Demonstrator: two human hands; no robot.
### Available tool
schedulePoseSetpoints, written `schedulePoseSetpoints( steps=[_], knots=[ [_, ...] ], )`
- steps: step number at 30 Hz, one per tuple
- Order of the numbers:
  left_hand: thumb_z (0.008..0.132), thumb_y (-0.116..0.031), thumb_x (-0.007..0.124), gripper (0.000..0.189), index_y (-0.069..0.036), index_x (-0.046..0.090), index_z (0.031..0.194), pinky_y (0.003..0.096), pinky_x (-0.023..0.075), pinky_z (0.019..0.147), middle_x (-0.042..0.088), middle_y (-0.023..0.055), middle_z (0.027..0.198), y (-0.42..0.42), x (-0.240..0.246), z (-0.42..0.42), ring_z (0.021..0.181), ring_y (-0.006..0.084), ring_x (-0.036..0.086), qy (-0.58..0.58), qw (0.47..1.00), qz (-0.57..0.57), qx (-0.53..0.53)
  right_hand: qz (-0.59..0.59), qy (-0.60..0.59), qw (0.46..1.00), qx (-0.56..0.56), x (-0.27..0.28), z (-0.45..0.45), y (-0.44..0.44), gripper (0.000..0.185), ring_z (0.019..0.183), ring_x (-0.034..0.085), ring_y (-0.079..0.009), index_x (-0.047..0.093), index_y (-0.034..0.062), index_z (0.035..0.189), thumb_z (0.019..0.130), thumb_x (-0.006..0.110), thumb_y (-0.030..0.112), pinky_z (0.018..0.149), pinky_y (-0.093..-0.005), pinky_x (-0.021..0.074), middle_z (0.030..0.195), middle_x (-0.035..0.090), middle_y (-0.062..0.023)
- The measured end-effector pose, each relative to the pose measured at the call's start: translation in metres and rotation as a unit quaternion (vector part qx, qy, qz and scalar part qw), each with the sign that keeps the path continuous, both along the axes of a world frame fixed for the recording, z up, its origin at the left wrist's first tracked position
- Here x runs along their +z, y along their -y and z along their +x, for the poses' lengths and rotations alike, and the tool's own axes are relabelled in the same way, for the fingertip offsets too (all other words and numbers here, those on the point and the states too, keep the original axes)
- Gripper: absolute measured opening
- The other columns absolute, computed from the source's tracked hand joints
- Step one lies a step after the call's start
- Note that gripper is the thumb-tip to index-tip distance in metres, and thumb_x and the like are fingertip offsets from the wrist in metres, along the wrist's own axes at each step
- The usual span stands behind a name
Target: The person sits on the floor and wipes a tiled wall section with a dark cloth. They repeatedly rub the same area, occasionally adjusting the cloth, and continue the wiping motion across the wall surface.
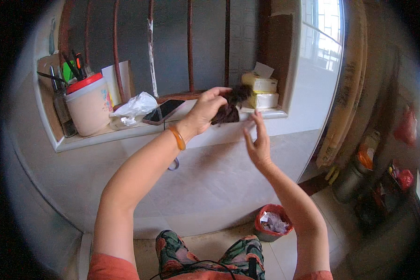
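Observation:
My left hand (208, 110), with an amber-coloured bangle (177, 138) on its wrist, reaches over the window sill (262, 114). Between its thumb and fingers is a dark, fluffy tuft that looks like hair (242, 93). Below it, a larger dark brown clump of the same look (227, 114) lies at the sill's edge, partly hidden by the hand. To the right, my right hand (259, 145) hangs in front of the sill, fingers apart and holding nothing. Two tissue packs (265, 99) sit stacked just beyond its fingertips.
On the sill are a smartphone (163, 112), a crumpled white plastic bag (136, 105) and a red-lidded tub (88, 106). Pens and tools stand behind the tub. Upright bars (190, 45) close off the window. A lined waste bin (273, 224) stands on the floor by my right knee.

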State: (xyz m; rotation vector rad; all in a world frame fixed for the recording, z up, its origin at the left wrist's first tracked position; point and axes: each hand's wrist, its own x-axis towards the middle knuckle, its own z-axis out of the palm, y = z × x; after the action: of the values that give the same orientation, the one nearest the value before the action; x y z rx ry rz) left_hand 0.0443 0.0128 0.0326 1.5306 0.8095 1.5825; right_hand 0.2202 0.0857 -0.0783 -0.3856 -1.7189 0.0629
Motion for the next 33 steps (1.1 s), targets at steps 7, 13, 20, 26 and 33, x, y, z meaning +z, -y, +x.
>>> schedulePoseSetpoints(
  steps=[7, 13, 20, 26, 33],
  knots=[
    [0.097, -0.014, 0.044, 0.021, -0.001, 0.057, 0.108, 0.0342, 0.0521, 0.088, 0.063, 0.0098, 0.103, 0.014, -0.045, 0.017, 0.093, 0.0185, 0.062, 0.201, 0.959, -0.173, -0.098, -0.266, -0.09, 0.952, 0.124, 0.009, -0.009, 0.07, 0.046, 0.109, 0.056, -0.0223, 0.051, -0.0023, 0.127, 0.088, 0.068, 0.016, 0.089, -0.0321, 0.0472, 0.12, 0.058, -0.0156],
    [0.091, -0.007, 0.052, 0.02, -0.002, 0.057, 0.111, 0.0338, 0.0513, 0.088, 0.062, 0.0076, 0.104, 0.034, -0.054, 0.025, 0.095, 0.0181, 0.061, 0.123, 0.97, -0.194, -0.083, -0.254, -0.024, 0.964, 0.076, 0.009, 0.003, 0.057, 0.022, 0.079, 0.063, -0.0211, 0.066, -0.0044, 0.098, 0.084, 0.069, 0.013, 0.07, -0.034, 0.0495, 0.089, 0.064, -0.0176],
    [0.087, -0.002, 0.053, 0.015, -0.004, 0.062, 0.1, 0.0314, 0.0535, 0.081, 0.066, 0.0051, 0.094, 0.032, -0.026, 0.012, 0.086, 0.0153, 0.064, -0.016, 0.982, -0.187, 0.015, -0.303, 0.037, 0.944, 0.122, 0.027, 0.007, 0.055, 0.018, 0.074, 0.064, -0.0172, 0.064, -0.0066, 0.097, 0.084, 0.065, 0.006, 0.067, -0.0334, 0.0498, 0.083, 0.069, -0.0174],
    [0.087, -0.013, 0.066, 0.023, -0.003, 0.061, 0.106, 0.0267, 0.0538, 0.077, 0.065, 0.0052, 0.098, 0.033, -0.007, 0.008, 0.086, 0.0134, 0.064, -0.094, 0.982, -0.16, -0.026, -0.293, -0.055, 0.936, 0.189, 0.039, 0.001, 0.041, 0.015, 0.08, 0.057, -0.0112, 0.062, -0.0062, 0.097, 0.091, 0.06, 0.007, 0.072, -0.0284, 0.0469, 0.084, 0.066, -0.0087],
    [0.081, -0.008, 0.07, 0.039, 0.0, 0.058, 0.117, 0.029, 0.0509, 0.085, 0.063, 0.0075, 0.105, 0.048, -0.022, 0.003, 0.095, 0.0144, 0.061, -0.109, 0.986, -0.125, 0.018, -0.288, -0.127, 0.923, 0.223, 0.052, 0.009, 0.033, 0.025, 0.077, 0.045, -0.0099, 0.055, -0.0034, 0.094, 0.1, 0.049, 0.02, 0.069, -0.0282, 0.042, 0.08, 0.055, -0.0035]
  ],
)
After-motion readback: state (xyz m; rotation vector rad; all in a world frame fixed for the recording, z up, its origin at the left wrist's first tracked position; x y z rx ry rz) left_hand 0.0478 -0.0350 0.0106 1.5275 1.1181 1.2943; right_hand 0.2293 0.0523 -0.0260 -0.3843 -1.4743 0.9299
